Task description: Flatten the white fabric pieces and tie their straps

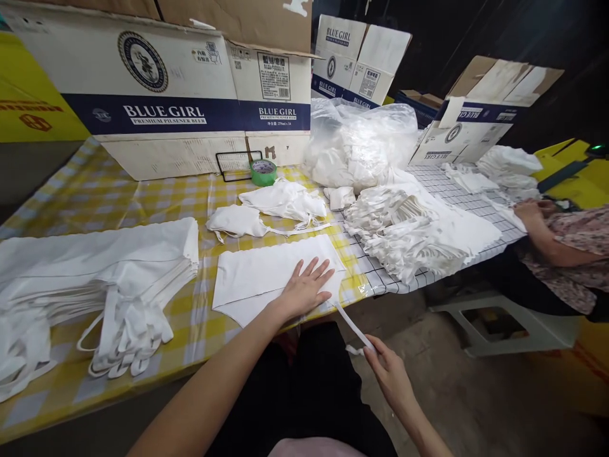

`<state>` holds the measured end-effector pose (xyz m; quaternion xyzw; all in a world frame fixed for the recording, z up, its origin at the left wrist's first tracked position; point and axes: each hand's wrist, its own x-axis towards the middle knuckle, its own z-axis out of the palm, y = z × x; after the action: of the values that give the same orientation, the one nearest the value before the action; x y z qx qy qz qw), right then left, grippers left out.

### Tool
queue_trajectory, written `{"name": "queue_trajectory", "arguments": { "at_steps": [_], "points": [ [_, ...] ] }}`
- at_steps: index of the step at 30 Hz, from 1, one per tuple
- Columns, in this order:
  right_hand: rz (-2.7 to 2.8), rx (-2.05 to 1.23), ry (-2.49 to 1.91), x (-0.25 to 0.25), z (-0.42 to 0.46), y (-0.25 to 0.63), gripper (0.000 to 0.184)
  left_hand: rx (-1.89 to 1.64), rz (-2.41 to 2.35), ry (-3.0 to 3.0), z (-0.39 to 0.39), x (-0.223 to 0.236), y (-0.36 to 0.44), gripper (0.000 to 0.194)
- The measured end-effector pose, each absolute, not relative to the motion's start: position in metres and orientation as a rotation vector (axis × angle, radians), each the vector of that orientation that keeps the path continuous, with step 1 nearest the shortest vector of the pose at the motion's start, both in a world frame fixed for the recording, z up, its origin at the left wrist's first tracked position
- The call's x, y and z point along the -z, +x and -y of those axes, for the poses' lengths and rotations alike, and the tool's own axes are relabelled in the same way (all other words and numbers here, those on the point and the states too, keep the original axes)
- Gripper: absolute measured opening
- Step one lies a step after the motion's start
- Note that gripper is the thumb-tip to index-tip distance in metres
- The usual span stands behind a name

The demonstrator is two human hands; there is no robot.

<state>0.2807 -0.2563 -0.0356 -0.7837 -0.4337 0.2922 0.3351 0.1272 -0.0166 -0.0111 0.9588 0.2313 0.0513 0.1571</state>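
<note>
A folded white cloth garment point(257, 273) lies on the yellow checked tablecloth in front of me. My left hand point(307, 287) rests flat on its right part, fingers spread. From the garment's lower right corner a narrow white strap point(351, 325) runs down over the table edge. Its far end is pinched between the thumb and fingers of my right hand point(387, 368), below table height, and the strap looks stretched straight. Just behind the folded piece lie loose white garments point(280, 203) with thin straps. The underside of the folded garment is hidden.
At left is a stack of folded white garments point(143, 266) with hanging straps. A heap of white cloth point(409, 228) and a clear plastic bag point(361, 136) are at right. Behind stand a carton point(190, 76) and green tape point(263, 172). A co-worker's hand point(530, 212) touches cloth far right.
</note>
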Motion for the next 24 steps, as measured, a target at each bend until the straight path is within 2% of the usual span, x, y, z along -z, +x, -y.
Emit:
{"name": "queue_trajectory", "arguments": {
  "at_steps": [3, 7, 10, 21, 24],
  "points": [
    [1.229, -0.537, -2.255, 0.034, 0.286, 0.295, 0.038, -0.125, -0.656, 2.739, 0.016, 0.011, 0.128, 0.056],
    [1.269, -0.430, -2.310, 0.024, 0.312, 0.305, 0.031, -0.115, -0.652, 2.736, 0.015, 0.010, 0.130, 0.056],
    [1.240, -0.418, -2.332, 0.011, 0.323, 0.312, 0.025, -0.116, -0.657, 2.735, 0.015, 0.011, 0.131, 0.056],
    [1.112, -0.394, -2.279, -0.053, 0.340, 0.364, 0.031, -0.140, -0.652, 2.737, 0.013, 0.012, 0.130, 0.055],
    [1.042, -0.377, -2.293, -0.071, 0.333, 0.373, 0.027, -0.143, -0.706, 2.695, 0.017, 0.006, 0.134, 0.054]
  ]
}}
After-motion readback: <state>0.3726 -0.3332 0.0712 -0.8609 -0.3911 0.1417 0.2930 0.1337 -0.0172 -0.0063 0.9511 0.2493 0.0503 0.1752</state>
